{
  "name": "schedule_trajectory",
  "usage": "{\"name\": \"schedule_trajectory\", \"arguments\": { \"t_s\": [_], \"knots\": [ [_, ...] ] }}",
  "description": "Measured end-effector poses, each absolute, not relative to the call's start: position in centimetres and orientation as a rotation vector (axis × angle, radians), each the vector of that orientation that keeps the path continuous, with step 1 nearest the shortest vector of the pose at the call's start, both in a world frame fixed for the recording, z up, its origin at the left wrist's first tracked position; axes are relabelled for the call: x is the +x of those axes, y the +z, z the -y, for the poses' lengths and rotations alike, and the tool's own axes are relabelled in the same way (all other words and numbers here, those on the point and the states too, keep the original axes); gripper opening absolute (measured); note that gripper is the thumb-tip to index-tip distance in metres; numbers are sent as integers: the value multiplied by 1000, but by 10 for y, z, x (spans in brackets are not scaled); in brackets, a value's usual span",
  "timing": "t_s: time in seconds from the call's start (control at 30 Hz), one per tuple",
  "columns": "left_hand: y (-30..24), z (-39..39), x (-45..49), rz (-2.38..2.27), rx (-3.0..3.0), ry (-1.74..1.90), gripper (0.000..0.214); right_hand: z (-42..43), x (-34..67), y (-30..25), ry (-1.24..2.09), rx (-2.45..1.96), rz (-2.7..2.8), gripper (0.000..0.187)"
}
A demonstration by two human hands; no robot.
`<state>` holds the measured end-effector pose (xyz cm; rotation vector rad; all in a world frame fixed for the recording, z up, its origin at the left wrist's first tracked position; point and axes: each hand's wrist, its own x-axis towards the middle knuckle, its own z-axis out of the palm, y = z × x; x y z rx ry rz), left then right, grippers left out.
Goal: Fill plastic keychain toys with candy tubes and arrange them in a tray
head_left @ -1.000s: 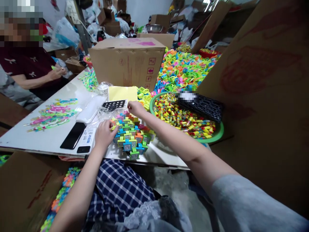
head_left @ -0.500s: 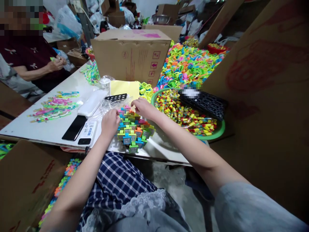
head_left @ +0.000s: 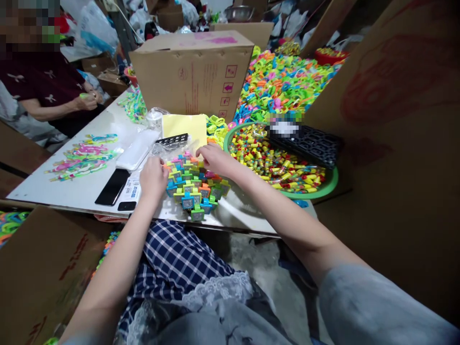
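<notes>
A cluster of colourful plastic toy watches (head_left: 196,191) with square faces stands packed together near the table's front edge. My left hand (head_left: 154,176) is at its left edge, fingers curled in; what they hold, if anything, is hidden. At the cluster's far right side, my right hand (head_left: 212,159) has its fingers bent and drawn together over the watches; their tips show no item clearly. Behind the hands lie clear plastic wrap and a black slotted tray (head_left: 173,139), in front of a yellow sheet (head_left: 185,128).
A green-rimmed basin (head_left: 336,182) of small yellow-red pieces stands right, a black crate (head_left: 305,143) on its edge. A cardboard box (head_left: 187,81) and a heap of colourful straps (head_left: 283,91) lie behind. Left are a black phone (head_left: 112,187), bundled straps (head_left: 82,158) and a co-worker (head_left: 46,86).
My left hand has shifted left, away from the middle of the watch cluster. The right hand stays almost in place. The view has tilted slightly, and the co-worker's hands have moved a little.
</notes>
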<state>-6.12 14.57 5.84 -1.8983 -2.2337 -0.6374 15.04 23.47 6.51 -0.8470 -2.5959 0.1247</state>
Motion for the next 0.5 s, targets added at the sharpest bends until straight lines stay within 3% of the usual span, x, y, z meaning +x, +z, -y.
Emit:
{"name": "schedule_trajectory", "arguments": {
  "t_s": [0.23,0.37,0.5],
  "knots": [
    [45,-135,-86,2486,-1814,-506,12,-229,156,64,65,-1161,2574,27],
    [36,-125,-87,2391,-1963,-494,23,-223,161,62,53,-1362,2509,17],
    [25,-116,-92,2249,-2123,-518,19,-215,167,57,123,-1413,2462,20]
  ]
}}
